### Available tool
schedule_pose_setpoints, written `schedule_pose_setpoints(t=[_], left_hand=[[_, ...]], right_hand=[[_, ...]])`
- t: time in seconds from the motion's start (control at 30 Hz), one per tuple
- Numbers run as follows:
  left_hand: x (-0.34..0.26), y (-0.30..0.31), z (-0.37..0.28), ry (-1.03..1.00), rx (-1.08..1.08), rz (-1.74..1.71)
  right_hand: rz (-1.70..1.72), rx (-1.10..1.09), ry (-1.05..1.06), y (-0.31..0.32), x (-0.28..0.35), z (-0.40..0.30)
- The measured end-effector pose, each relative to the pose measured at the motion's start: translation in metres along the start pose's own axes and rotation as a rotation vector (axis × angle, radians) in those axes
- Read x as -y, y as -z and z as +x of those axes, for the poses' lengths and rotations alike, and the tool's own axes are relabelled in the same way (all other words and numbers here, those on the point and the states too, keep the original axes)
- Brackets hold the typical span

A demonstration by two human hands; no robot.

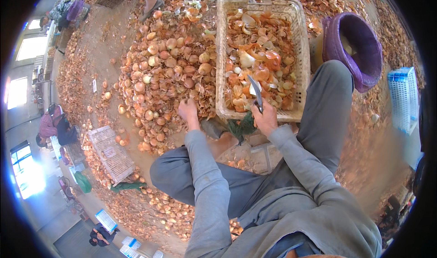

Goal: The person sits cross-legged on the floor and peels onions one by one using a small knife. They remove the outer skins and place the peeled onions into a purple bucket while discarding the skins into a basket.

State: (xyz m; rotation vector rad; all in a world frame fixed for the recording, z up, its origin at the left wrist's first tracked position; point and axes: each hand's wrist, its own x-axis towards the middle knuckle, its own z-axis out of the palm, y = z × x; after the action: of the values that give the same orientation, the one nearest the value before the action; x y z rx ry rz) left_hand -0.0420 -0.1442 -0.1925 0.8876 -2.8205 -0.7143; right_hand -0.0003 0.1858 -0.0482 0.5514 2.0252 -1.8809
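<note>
A heap of onions (170,60) with loose dry skins lies on the ground in front of me. At its near edge is my left hand (187,110), its fingers curled; whether an onion is inside them cannot be made out. My right hand (265,116) holds a knife with a curved blade (256,90), its tip pointing away over a pale plastic crate (221,53). Onion skins (259,39) and onion pieces fill much of that crate. A dark green net (241,126) hangs at the crate's near edge, just beside my right hand.
Right of the crate, a purple mesh sack (358,49) stands around a container with pale onions inside. A second pale crate (112,153) lies at the left. Blue-and-white crates (403,97) are stacked at the far right. Co-workers (56,124) sit at the left; another person's foot (152,8) is near the heap.
</note>
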Motion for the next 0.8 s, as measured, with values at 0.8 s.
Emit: schedule_pose_setpoints(t=[0.8], left_hand=[[-0.042,-0.058,0.066,-0.267,-0.027,0.263]], right_hand=[[-0.009,-0.033,-0.08,-0.011,0.003,-0.01]])
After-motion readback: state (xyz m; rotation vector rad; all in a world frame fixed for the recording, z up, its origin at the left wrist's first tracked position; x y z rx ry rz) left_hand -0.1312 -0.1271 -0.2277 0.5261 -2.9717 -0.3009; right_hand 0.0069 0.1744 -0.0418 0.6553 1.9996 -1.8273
